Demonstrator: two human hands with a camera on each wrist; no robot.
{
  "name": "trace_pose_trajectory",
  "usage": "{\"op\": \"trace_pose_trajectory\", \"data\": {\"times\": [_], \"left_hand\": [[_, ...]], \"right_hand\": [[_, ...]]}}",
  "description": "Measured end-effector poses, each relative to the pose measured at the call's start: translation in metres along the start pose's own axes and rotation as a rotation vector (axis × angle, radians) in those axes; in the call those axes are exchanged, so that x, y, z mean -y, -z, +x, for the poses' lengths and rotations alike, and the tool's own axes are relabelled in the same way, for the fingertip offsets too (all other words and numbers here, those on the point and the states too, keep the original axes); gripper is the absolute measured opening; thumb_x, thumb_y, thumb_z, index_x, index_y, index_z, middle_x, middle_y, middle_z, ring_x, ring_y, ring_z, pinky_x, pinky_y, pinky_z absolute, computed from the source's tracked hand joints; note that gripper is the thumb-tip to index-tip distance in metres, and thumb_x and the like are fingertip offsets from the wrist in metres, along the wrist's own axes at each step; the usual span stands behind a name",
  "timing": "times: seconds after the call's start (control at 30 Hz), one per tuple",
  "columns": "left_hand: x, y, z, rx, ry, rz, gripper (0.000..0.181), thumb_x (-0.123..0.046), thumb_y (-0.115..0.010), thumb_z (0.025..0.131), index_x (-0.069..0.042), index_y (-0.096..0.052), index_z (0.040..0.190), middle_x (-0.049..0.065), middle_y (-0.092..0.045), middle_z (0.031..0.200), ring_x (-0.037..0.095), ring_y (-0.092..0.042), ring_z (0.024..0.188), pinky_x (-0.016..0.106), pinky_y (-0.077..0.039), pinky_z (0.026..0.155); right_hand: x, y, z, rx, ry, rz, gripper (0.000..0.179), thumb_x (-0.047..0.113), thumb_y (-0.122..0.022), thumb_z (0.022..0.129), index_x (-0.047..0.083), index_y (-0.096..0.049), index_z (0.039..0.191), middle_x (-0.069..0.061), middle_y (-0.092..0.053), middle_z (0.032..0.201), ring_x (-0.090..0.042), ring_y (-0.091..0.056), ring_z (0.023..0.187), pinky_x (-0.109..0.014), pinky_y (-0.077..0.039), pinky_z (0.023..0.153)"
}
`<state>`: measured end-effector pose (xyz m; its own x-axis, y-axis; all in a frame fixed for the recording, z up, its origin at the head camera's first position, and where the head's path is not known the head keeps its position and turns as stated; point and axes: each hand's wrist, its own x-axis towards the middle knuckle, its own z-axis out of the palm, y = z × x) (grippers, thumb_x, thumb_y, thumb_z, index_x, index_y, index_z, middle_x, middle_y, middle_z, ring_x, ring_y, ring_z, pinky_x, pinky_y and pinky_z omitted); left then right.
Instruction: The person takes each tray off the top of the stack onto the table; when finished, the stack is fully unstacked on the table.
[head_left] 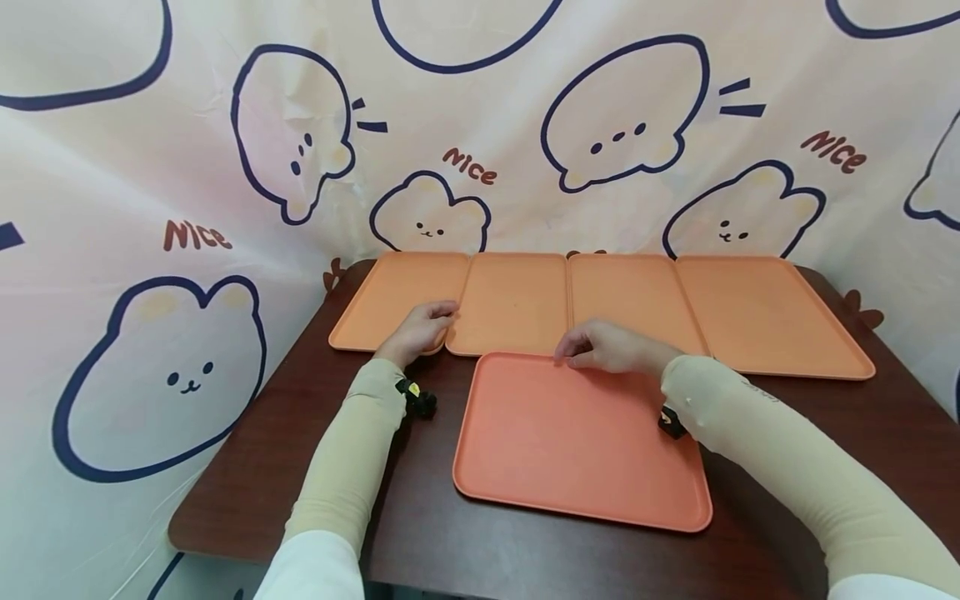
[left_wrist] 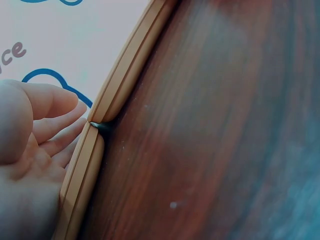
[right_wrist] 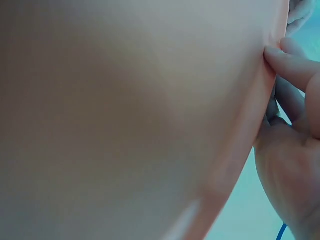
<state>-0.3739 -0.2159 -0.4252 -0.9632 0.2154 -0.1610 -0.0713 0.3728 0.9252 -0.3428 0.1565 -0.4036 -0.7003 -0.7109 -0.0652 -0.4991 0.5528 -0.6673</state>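
Near the front of the table lies a coral-orange tray (head_left: 577, 442) with a raised rim. My right hand (head_left: 607, 346) pinches its far rim, thumb on the inner side in the right wrist view, where the tray (right_wrist: 125, 120) fills most of the picture. My left hand (head_left: 420, 329) is over the near right corner of the leftmost light-orange tray (head_left: 405, 287), right at the seam with the second light-orange tray (head_left: 517, 304). In the left wrist view the fingers of this hand (left_wrist: 45, 130) are loosely bent beside the two tray edges, holding nothing.
A third light-orange tray (head_left: 626, 292) and a fourth light-orange tray (head_left: 772, 317) continue the row along the back of the dark brown table (head_left: 262, 475). Behind it hangs a pale cloth (head_left: 517, 117) printed with cartoon bears.
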Motion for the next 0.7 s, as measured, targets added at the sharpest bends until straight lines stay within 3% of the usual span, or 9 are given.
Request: {"op": "trace_pose_trajectory", "data": {"times": [0.33,0.7], "left_hand": [[0.003,-0.001,0.001,0.006,0.003,-0.006,0.05,-0.015,-0.047,0.116,-0.006,-0.044,0.165,0.017,-0.047,0.168,0.007,-0.033,0.045,0.023,-0.037,0.05],[-0.001,-0.001,-0.001,-0.004,-0.008,0.012,0.05,-0.016,-0.046,0.115,-0.005,-0.044,0.164,0.018,-0.047,0.167,0.006,-0.033,0.046,0.022,-0.036,0.051]], "right_hand": [[-0.006,-0.004,-0.001,-0.107,-0.074,0.024,0.018,0.0,-0.074,0.099,0.002,-0.076,0.117,-0.009,-0.073,0.103,-0.019,-0.065,0.096,-0.035,-0.056,0.089],[-0.011,0.002,-0.005,-0.066,-0.082,-0.028,0.024,0.011,-0.077,0.1,0.006,-0.075,0.124,-0.009,-0.073,0.112,-0.021,-0.066,0.102,-0.038,-0.055,0.092]]}}
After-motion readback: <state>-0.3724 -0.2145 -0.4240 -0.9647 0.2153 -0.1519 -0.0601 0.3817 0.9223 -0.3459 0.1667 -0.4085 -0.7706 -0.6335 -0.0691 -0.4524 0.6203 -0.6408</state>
